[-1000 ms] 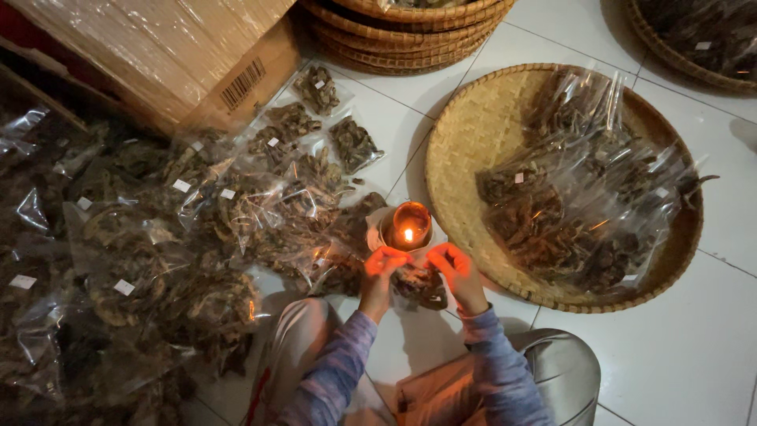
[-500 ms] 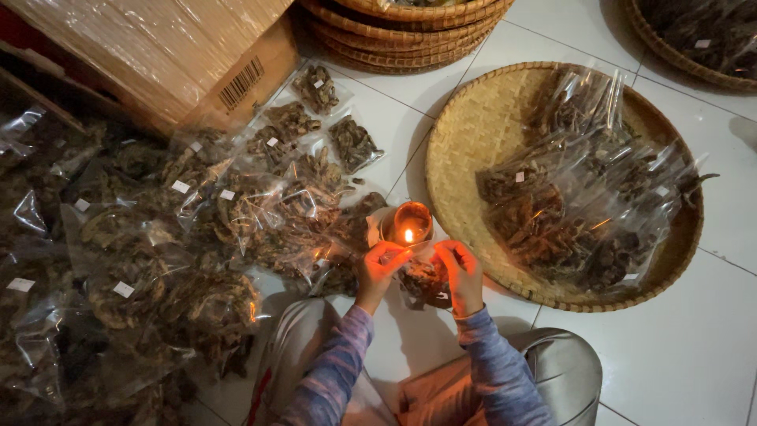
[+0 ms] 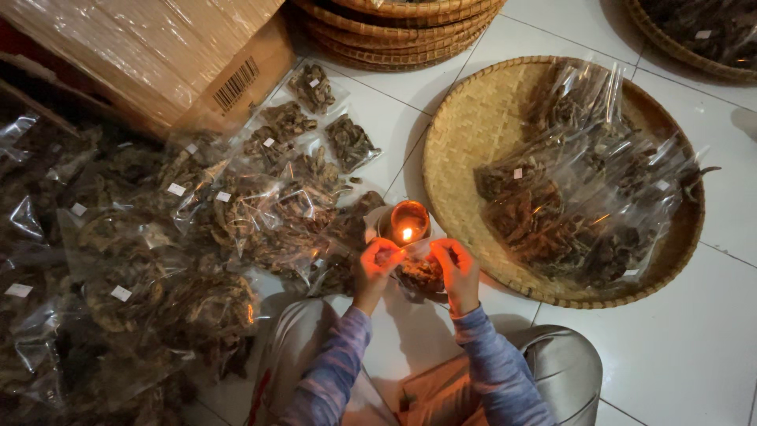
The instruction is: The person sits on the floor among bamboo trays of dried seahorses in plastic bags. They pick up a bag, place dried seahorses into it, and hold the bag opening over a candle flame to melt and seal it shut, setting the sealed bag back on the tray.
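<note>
Both hands, left and right, pinch the bag edge beside the candle

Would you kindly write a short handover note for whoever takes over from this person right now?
Left hand and right hand: both pinch the top of one clear bag of dried brown pieces, held beside the flame in a small cup on the floor.
Done: cannot tell for sure; many filled bags are heaped to the left by the cardboard box.
Left: more filled bags lie on the round woven tray to the right; whether they are closed does not show.
</note>
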